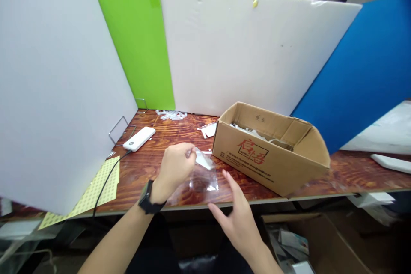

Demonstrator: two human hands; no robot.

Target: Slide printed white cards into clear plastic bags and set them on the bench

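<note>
My left hand (pixel 178 165), with a dark watch on the wrist, is closed in a pinch on the upper edge of a clear plastic bag (pixel 204 175). The bag hangs over the front part of the wooden table. A flat white piece (pixel 204 159) shows at the bag's upper end; whether it lies inside or behind the film I cannot tell. To the right of the bag, my right hand (pixel 236 214) is open, thumb and fingers apart, with nothing in it. It is near the table's front edge.
An open cardboard box (pixel 250 160) holding white pieces stands right of my hands. A white power bank (pixel 139 138) with a black cable lies left, beside yellow sticker sheets (pixel 96 188). Small white strips (pixel 171 114) lie at the back. Partition boards (pixel 250 55) enclose the table (pixel 141 167). Below is another box (pixel 330 239).
</note>
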